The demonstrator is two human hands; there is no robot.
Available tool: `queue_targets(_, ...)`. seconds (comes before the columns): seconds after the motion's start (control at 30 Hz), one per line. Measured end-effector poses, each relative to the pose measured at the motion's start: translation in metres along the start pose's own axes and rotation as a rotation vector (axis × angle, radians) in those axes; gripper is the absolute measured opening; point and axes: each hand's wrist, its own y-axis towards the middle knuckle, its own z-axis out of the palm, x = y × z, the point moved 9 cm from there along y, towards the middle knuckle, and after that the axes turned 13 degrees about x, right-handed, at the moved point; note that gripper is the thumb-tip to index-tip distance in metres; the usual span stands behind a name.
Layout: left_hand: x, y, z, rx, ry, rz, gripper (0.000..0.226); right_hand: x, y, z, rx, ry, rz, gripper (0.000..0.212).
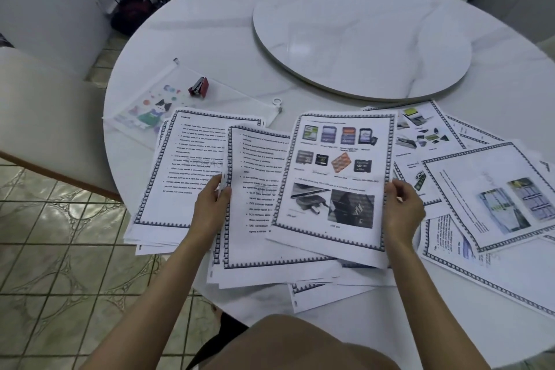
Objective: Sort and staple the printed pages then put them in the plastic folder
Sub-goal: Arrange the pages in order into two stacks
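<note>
Head camera view, looking down on a round white counter (210,39) spread with printed sheets. Your left hand (211,207) pinches the left edge of a text page (255,246) on top of the middle pile, thumb uppermost. Your right hand (402,213) grips the right edge of a picture page (339,177) showing memory cards. That page lies slightly tilted and overlaps the text page.

Just left of the middle pile, and touching it, is the left pile (180,165), topped by a sheet headed STORAGE. To the right, loose pages (495,195) fan out, overlapping one another. Beyond the left pile lies the plastic folder (144,111), flat and clear with a cartoon cat print. A small red stapler (198,87) appears to rest on it. A round turntable (360,39) sits at the counter's centre.

The sheets look thin, light and limp. They will likely slide over each other and over the smooth stone, and droop or crease if lifted by one corner. Hold each sheet or set by its two long edges and square it up before stapling. The folder looks soft and slippery, so steady it with one hand while feeding pages in.
</note>
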Motion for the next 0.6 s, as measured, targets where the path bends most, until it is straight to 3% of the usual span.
queue_targets(0.4,-0.079,-0.022,-0.041,-0.089,-0.086,0.281,0.021,-0.035,0.019,-0.049,-0.152,-0.008,0.107,0.023)
queue_targets(0.6,-0.123,-0.031,-0.06,-0.098,-0.14,0.427,0.027,-0.037,0.015,-0.045,-0.108,-0.025,0.098,0.023)
